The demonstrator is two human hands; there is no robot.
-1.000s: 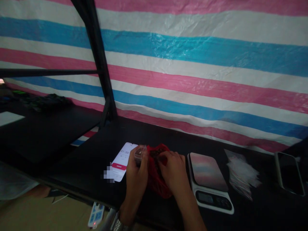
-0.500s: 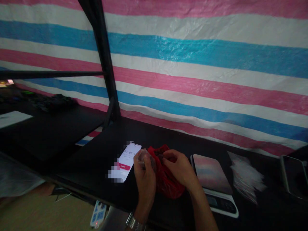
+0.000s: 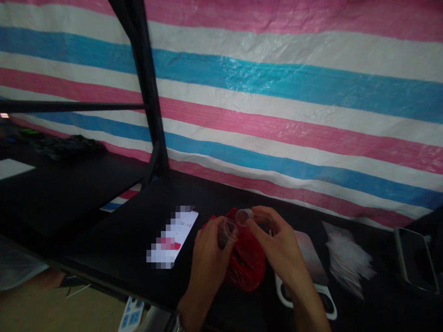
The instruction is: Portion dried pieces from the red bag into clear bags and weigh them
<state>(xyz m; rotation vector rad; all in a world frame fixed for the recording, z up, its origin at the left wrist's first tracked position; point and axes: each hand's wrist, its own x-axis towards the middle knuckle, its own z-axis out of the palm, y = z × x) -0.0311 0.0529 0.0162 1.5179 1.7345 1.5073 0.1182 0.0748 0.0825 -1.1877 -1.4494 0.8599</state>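
Note:
My left hand point(image 3: 207, 251) is closed around a small clear plastic container point(image 3: 228, 229), its open end tilted up and to the right. A small translucent round piece point(image 3: 243, 216), like a cup or cap, is pinched between the thumb and fingers of my right hand point(image 3: 282, 242). The two clear pieces are close together above a red plastic bag point(image 3: 246, 269). The bag lies crumpled on the black table, and what is inside it cannot be made out. My right forearm passes in front of a digital scale point(image 3: 308, 251).
A lit phone point(image 3: 187, 227) showing a timer lies left of my hands. Right of the scale are a stack of clear plastic bags point(image 3: 348, 258) and a dark framed device point(image 3: 417, 258). A black post point(image 3: 152, 92) rises behind; a power strip point(image 3: 131, 316) is below the table edge.
My right fingers have come away from the bag's mouth and now pinch the round piece beside the container. My left hand has shifted right, over the bag. The view has moved slightly.

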